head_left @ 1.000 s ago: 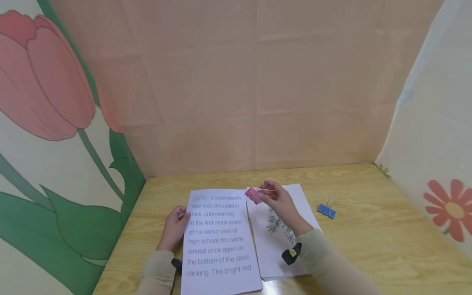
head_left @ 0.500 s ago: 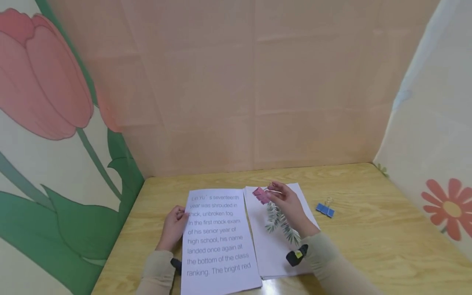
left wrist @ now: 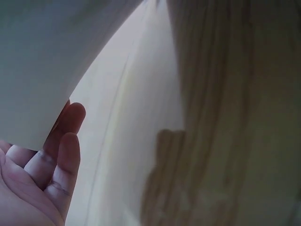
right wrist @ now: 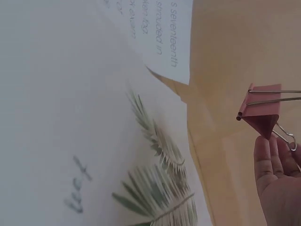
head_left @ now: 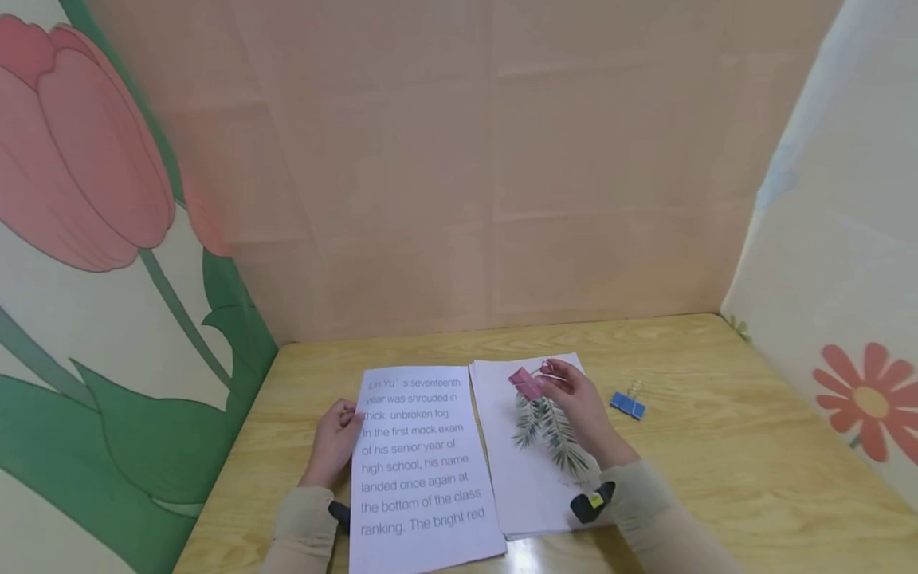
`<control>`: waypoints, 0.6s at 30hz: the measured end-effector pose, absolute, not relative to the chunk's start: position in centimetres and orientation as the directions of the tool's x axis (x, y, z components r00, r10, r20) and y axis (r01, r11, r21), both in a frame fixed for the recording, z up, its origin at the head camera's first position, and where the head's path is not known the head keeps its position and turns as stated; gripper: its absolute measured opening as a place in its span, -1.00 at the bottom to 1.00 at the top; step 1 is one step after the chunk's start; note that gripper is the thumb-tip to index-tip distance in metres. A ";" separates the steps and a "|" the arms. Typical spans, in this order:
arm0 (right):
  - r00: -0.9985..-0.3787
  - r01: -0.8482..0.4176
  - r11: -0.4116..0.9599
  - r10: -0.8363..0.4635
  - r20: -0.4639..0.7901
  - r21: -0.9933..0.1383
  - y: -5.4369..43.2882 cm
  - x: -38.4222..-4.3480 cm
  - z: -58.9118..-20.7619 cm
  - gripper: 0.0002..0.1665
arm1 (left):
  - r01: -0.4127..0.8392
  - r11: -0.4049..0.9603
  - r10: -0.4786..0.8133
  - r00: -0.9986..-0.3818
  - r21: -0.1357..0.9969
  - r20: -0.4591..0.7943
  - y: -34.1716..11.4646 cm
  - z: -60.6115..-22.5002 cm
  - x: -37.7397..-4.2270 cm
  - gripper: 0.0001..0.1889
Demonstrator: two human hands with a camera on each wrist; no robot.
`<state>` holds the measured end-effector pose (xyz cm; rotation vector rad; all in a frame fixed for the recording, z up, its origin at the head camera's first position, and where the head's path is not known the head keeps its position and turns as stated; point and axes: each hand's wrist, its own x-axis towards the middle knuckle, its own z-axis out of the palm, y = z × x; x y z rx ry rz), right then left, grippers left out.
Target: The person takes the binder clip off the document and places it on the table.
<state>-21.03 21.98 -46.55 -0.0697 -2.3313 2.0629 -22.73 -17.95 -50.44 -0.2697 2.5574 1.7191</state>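
My left hand (head_left: 333,442) holds the left edge of a white sheet of large printed text (head_left: 423,478). In the left wrist view its fingers (left wrist: 68,162) lie under the lifted sheet edge; the thumb is hidden. A pink binder clip (head_left: 526,383) is held by its wire handles in my right hand (head_left: 584,410), above a second white stack printed with green leaves (head_left: 531,502). The right wrist view shows the same pink binder clip (right wrist: 263,108) at the fingertips, with nothing clamped in it.
A blue binder clip (head_left: 628,405) lies on the wooden table (head_left: 717,478), right of the leaf-printed stack. Behind the table stands a pinkish cloth backdrop (head_left: 495,159), with flower-printed panels at both sides.
My right hand has drawn the pink binder clip to the right, away from the text sheet and over the leaf-printed stack. My left hand stays at the sheet's edge.
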 end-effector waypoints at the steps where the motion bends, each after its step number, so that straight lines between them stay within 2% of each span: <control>1: -0.999 0.014 0.117 0.054 -0.007 -0.993 22.1 -21.0 -46.7 -0.30 | -0.168 0.370 -0.117 -0.984 0.914 -0.134 -18.0 -50.4 -22.7 -0.83; 18: -0.992 0.081 0.128 0.111 -0.066 -0.989 23.9 -20.3 -47.5 -0.23 | -0.168 0.368 -0.102 -0.985 0.914 -0.141 -18.0 -50.2 -22.5 -0.84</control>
